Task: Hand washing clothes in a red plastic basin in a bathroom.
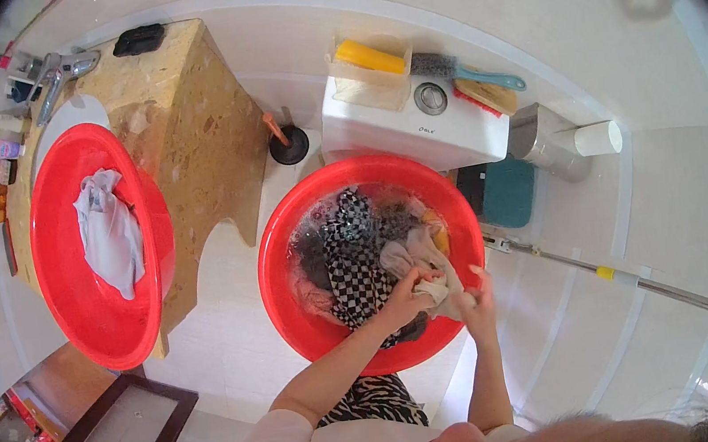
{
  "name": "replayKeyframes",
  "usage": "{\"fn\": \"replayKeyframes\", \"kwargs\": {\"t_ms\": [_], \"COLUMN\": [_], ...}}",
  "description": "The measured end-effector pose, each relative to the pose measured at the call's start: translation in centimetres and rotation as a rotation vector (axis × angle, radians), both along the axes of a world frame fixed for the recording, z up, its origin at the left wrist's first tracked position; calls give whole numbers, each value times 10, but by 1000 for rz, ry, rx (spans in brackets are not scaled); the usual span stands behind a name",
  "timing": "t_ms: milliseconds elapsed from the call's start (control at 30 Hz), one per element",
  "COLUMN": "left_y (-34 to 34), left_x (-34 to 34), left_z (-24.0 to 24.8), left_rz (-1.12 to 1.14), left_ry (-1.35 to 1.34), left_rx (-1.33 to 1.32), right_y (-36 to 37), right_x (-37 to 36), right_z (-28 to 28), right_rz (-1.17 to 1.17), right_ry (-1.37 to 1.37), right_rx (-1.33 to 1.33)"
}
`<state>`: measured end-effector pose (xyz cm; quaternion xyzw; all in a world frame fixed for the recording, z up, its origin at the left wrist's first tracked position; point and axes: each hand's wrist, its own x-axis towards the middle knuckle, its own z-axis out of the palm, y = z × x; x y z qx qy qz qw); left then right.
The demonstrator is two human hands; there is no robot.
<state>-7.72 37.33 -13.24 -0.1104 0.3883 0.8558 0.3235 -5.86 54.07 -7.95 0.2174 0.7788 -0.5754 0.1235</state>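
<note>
From my remote view, I have the left hand (402, 302) clamped on a pale cloth (426, 254), low and right within the red basin (278, 271). The right hand (478, 310) meets its edge; blur means I can't tell whether those fingers grip. A checkered garment (352, 270) lies alongside.

Small dark lettering (426, 131), white toilet tank (386, 125)

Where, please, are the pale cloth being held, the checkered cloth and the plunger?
Pale cloth (430, 254), head view: bunched folds.
Checkered cloth (351, 266), head view: patterned middle.
Plunger (294, 149), head view: black cup.
</note>
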Motion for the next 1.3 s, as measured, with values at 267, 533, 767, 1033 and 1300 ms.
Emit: {"fn": "replayKeyframes", "kwargs": {"t_ms": [267,533,767,1033,1300], "left_y": [-76,-180,-154,-73,-86], "left_x": [-43,-27,0,-38,-41], "left_z": [3,-3,-86,-85,-120], "left_rz": [387,424,228,289,314], "left_ry": [129,298,387,-327,-426], "left_rx": [-191,-784,-1044,-268,274], "right_y": [64,42,-2,-73,-152], "right_x": [-12,-26,-54,-69,-33], "right_z": [-38,-38,-163,-169,-65], "right_rz": [16,76,364,433,550], "right_ry": [269,238,288,226,604], "right_rx": [307,305,657,406,159]}}
